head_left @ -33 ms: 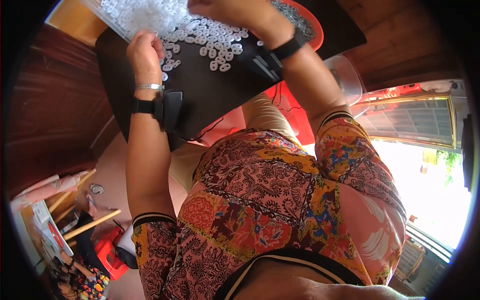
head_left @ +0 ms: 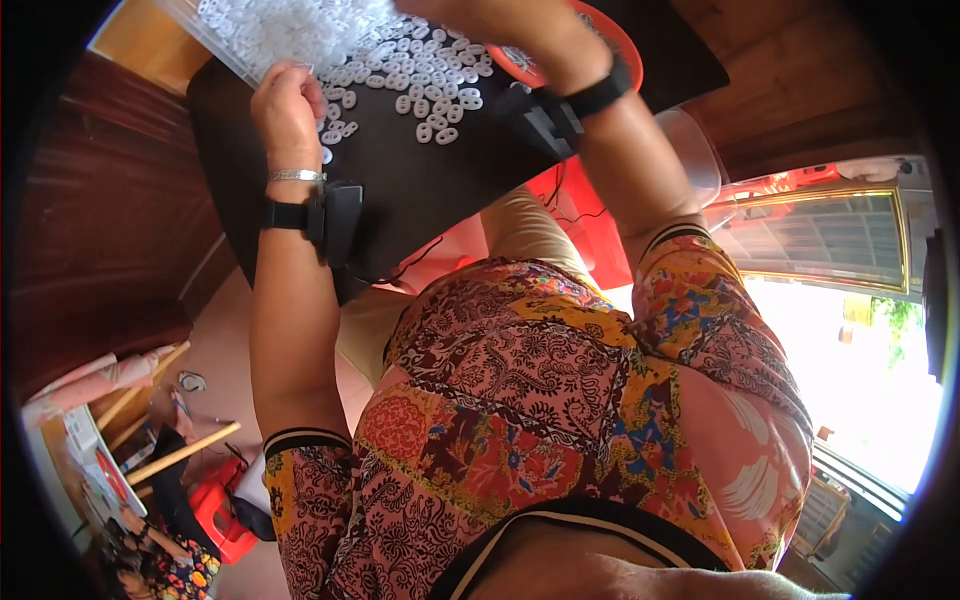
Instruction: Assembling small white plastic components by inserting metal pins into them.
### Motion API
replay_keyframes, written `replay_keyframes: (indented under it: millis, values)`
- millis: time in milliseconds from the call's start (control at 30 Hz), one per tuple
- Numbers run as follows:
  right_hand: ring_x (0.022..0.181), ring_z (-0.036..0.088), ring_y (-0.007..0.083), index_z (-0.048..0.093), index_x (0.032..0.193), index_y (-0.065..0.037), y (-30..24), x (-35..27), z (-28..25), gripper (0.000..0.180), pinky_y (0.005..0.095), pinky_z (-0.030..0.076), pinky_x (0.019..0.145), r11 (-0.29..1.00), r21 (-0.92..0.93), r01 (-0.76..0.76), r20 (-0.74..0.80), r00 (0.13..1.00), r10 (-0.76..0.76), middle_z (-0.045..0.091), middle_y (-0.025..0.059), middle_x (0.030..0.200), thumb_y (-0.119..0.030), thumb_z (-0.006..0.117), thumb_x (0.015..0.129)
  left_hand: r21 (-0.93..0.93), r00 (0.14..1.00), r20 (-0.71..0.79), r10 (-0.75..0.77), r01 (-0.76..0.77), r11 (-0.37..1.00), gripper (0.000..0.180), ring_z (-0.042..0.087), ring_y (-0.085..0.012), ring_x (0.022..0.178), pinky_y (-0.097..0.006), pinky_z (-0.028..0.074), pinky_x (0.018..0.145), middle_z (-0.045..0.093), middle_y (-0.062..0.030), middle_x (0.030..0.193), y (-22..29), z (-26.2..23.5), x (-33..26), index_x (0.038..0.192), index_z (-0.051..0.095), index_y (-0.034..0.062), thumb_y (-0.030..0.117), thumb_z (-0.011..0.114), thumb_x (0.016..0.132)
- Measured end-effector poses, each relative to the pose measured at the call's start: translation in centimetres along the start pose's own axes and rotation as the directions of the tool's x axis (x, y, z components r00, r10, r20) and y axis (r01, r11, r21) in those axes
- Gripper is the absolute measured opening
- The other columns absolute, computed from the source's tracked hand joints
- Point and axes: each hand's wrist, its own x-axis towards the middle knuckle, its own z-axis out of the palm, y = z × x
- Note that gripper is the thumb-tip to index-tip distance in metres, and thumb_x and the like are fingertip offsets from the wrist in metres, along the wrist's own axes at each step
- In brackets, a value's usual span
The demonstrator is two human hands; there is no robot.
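Where frame cuts, right hand (head_left: pixel 500 20) tops white rings (head_left: pixel 420 95).

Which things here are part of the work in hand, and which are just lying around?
In use: left hand, right hand, small white plastic pieces, dark board, red tray.
Lying about: red stool, wooden sticks, framed screen.

Small white glossy plastic pieces (head_left: pixel 420 95) heaped on a dark matt table (head_left: pixel 420 190), a smooth orange-red plastic dish (head_left: pixel 610 35), thin shiny metal bangle (head_left: pixel 296 175), matt black wrist straps (head_left: pixel 285 214), soft patterned cloth dress (head_left: pixel 540 420), polished brown wood panelling (head_left: pixel 100 240)
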Motion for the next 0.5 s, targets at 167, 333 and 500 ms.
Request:
replay_keyframes:
  millis: [167, 333, 500]
  values:
    - [0.065, 0.062, 0.0226, 0.067, 0.085, 0.0, 3.5, -3.4, -6.1, 0.019, 0.0311, 0.048, 0.061, 0.949, -0.072, -0.306, 0.078, 0.947, 0.312, 0.066, 0.0155, 0.078, -0.017, 0.065, 0.077, -0.055, 0.999, 0.034, 0.017, -0.015, 0.998, 0.015, 0.04, -0.009, 0.045, -0.023, 0.032, 0.043, 0.047, -0.0005, 0.054, -0.1, 0.1, -0.2, 0.068, 0.054, 0.0024, 0.012, 0.05, 0.078]
    - [0.067, 0.061, 0.0222, 0.067, 0.085, -0.002, 4.8, -6.9, -6.7, 0.017, 0.0314, 0.048, 0.062, 0.919, -0.08, -0.386, 0.253, 0.884, 0.393, 0.066, 0.0141, 0.078, -0.018, 0.064, 0.077, -0.026, 0.995, 0.094, 0.042, -0.039, 0.999, 0.014, 0.039, -0.0073, 0.045, -0.021, 0.032, 0.043, 0.046, 0.0008, 0.054, 0.4, 0.6, -0.9, 0.067, 0.054, 0.003, 0.01, 0.049, 0.078]
    - [0.078, 0.062, 0.0276, 0.069, 0.082, -0.007, 9.0, -9.5, -3.5, 0.023, 0.0367, 0.048, 0.069, 0.977, -0.175, 0.12, 0.196, 0.977, -0.085, 0.065, 0.0161, 0.084, -0.028, 0.063, 0.073, -0.018, 0.991, 0.129, 0.039, -0.037, 0.999, 0.015, 0.039, -0.0071, 0.045, -0.021, 0.032, 0.043, 0.046, 0.0013, 0.054, -0.3, 0.8, -0.9, 0.065, 0.052, 0.0034, 0.01, 0.049, 0.078]
